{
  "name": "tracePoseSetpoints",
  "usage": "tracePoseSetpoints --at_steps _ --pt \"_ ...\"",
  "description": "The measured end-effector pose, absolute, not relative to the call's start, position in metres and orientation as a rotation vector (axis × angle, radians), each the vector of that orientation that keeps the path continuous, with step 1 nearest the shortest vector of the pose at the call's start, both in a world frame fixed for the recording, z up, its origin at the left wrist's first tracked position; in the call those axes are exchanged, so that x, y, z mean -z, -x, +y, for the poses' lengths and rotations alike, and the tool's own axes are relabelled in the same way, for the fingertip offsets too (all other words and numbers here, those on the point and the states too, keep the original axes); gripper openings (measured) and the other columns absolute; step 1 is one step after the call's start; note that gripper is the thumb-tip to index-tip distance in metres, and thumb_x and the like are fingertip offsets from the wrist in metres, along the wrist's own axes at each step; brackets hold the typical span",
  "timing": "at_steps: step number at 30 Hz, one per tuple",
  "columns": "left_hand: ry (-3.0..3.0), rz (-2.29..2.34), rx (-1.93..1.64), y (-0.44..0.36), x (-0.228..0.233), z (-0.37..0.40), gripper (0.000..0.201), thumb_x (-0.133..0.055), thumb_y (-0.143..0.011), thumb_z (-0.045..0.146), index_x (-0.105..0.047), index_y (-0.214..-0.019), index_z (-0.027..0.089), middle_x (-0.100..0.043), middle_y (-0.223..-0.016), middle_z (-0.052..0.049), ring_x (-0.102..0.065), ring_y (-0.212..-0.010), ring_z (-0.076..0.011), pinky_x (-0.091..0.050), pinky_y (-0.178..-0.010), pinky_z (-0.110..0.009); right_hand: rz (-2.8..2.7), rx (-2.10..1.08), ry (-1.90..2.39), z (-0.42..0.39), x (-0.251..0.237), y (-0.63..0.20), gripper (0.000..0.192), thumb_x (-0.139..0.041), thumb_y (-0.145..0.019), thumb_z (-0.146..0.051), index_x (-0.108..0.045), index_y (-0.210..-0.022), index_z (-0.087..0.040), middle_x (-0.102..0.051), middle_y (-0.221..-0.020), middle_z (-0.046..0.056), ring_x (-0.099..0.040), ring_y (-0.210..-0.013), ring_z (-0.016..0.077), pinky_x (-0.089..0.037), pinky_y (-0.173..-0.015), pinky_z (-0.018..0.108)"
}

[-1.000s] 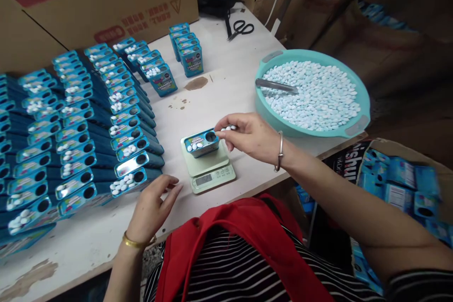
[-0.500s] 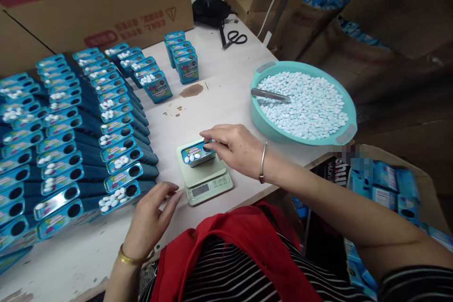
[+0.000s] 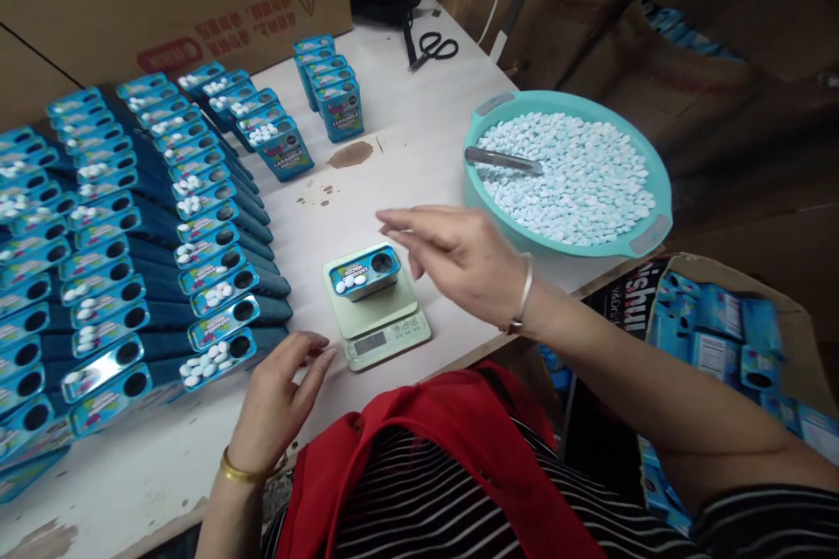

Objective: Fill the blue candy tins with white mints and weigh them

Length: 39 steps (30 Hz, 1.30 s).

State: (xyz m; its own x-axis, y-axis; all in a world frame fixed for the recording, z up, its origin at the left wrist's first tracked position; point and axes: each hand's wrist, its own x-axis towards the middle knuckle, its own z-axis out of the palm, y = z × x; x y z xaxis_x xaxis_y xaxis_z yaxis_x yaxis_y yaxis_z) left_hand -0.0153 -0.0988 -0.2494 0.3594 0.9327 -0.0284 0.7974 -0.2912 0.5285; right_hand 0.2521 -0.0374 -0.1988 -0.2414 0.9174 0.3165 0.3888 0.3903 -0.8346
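Observation:
A blue candy tin (image 3: 364,271) lies on a small pale green scale (image 3: 378,316) near the table's front edge, with several white candies on its top. My right hand (image 3: 452,258) hovers just right of the tin, fingers spread, not touching it; it looks blurred and I see nothing in it. My left hand (image 3: 281,397) rests on the white table (image 3: 406,157) left of the scale, fingers loosely curled, beside the nearest row of blue tins (image 3: 210,358).
Rows of blue tins (image 3: 118,236) cover the left side of the table, several with candies on top. A teal basin (image 3: 655,231) of pale candies with a metal scoop (image 3: 502,160) sits at the right. Scissors (image 3: 433,48) lie at the back. A carton of tins (image 3: 727,332) stands below right.
My right hand has lifted off the tin's opening and drawn back to the right, fingers now spread. The left hand has stayed in place.

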Motion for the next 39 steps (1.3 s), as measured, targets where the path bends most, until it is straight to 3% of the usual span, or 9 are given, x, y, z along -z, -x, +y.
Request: tracePoseSetpoints --at_steps 5,10,14,19,23,28,34,36,39 --pt "-2.127 1.563 -0.386 0.018 0.248 -0.101 0.027 -0.050 -0.088 0.043 -0.062 -0.089 0.020 -0.065 -0.087 -0.005 -0.060 -0.078 -0.0164 -0.051 -0.066 -0.026 -1.393 -0.878 1.348 -0.050 0.214 -0.284 0.035 -0.051 -0.091 -0.044 -0.065 -0.110 -0.018 -0.062 -0.071 0.001 -0.048 -0.051 0.0085 -0.043 -0.054 0.025" --pt "-2.148 1.566 -0.449 0.013 0.243 -0.100 0.024 -0.051 -0.088 0.040 -0.061 -0.094 0.019 -0.064 -0.089 -0.005 -0.060 -0.077 -0.0155 -0.051 -0.067 -0.026 -1.082 -1.049 1.508 -0.064 0.282 -0.307 0.040 -0.056 -0.084 -0.050 -0.066 -0.097 -0.014 -0.049 -0.053 -0.005 -0.037 -0.042 0.0063 -0.031 -0.044 0.022" --pt "-2.274 1.592 -0.622 0.002 0.235 -0.098 0.024 -0.053 -0.089 0.030 -0.058 -0.109 0.020 -0.062 -0.104 -0.007 -0.060 -0.093 -0.0187 -0.051 -0.081 -0.032 -0.884 -1.221 1.599 -0.081 0.333 -0.308 0.049 -0.058 -0.078 -0.056 -0.065 -0.095 -0.011 -0.046 -0.052 -0.006 -0.036 -0.042 0.0065 -0.028 -0.043 0.022" --pt "-2.513 1.645 -0.673 -0.010 0.231 -0.092 0.046 -0.055 -0.087 0.031 -0.047 -0.132 0.026 -0.048 -0.136 -0.011 -0.046 -0.125 -0.0279 -0.038 -0.104 -0.047 -0.919 -1.208 1.631 -0.092 0.358 -0.301 0.049 -0.054 -0.078 -0.058 -0.065 -0.091 -0.011 -0.046 -0.055 -0.005 -0.036 -0.045 0.0073 -0.028 -0.044 0.023" --pt "-2.629 1.640 -0.538 -0.019 0.235 -0.086 0.055 -0.054 -0.087 0.041 -0.039 -0.139 0.030 -0.032 -0.150 -0.010 -0.028 -0.138 -0.0328 -0.028 -0.110 -0.054 -0.998 -1.169 1.628 -0.091 0.360 -0.301 0.048 -0.052 -0.080 -0.057 -0.066 -0.090 -0.012 -0.046 -0.054 -0.005 -0.040 -0.049 0.0096 -0.033 -0.050 0.024" --pt "-2.755 1.584 -0.444 -0.036 0.236 -0.076 0.060 -0.053 -0.087 0.043 -0.033 -0.142 0.030 -0.024 -0.155 -0.010 -0.017 -0.143 -0.0341 -0.022 -0.111 -0.058 -1.035 -1.167 1.633 -0.089 0.362 -0.301 0.048 -0.051 -0.081 -0.056 -0.067 -0.092 -0.012 -0.049 -0.054 -0.003 -0.045 -0.052 0.0118 -0.037 -0.054 0.026" --pt "-2.820 1.542 -0.335 -0.062 0.230 -0.056 0.058 -0.053 -0.087 0.044 -0.039 -0.139 0.024 -0.037 -0.148 -0.012 -0.020 -0.142 -0.0352 -0.016 -0.112 -0.060 -1.042 -1.166 1.605 -0.090 0.364 -0.300 0.047 -0.050 -0.082 -0.056 -0.068 -0.093 -0.014 -0.051 -0.054 -0.003 -0.049 -0.053 0.0133 -0.040 -0.056 0.026" --pt "-2.817 1.517 -0.264 -0.062 0.223 -0.048 0.059 -0.054 -0.086 0.044 -0.040 -0.138 0.020 -0.049 -0.137 -0.016 -0.037 -0.133 -0.0355 -0.027 -0.108 -0.057 -1.023 -1.178 1.593 -0.090 0.363 -0.300 0.047 -0.050 -0.082 -0.056 -0.068 -0.093 -0.014 -0.051 -0.054 -0.003 -0.049 -0.053 0.0134 -0.041 -0.056 0.026" --pt "-2.767 1.405 -0.057 -0.057 0.207 -0.029 0.044 -0.051 -0.088 0.039 -0.048 -0.127 0.018 -0.064 -0.106 -0.012 -0.060 -0.099 -0.0266 -0.047 -0.084 -0.040 -0.986 -1.199 1.570 -0.088 0.361 -0.298 0.046 -0.050 -0.083 -0.055 -0.069 -0.093 -0.014 -0.050 -0.054 -0.003 -0.049 -0.053 0.0136 -0.041 -0.055 0.026"
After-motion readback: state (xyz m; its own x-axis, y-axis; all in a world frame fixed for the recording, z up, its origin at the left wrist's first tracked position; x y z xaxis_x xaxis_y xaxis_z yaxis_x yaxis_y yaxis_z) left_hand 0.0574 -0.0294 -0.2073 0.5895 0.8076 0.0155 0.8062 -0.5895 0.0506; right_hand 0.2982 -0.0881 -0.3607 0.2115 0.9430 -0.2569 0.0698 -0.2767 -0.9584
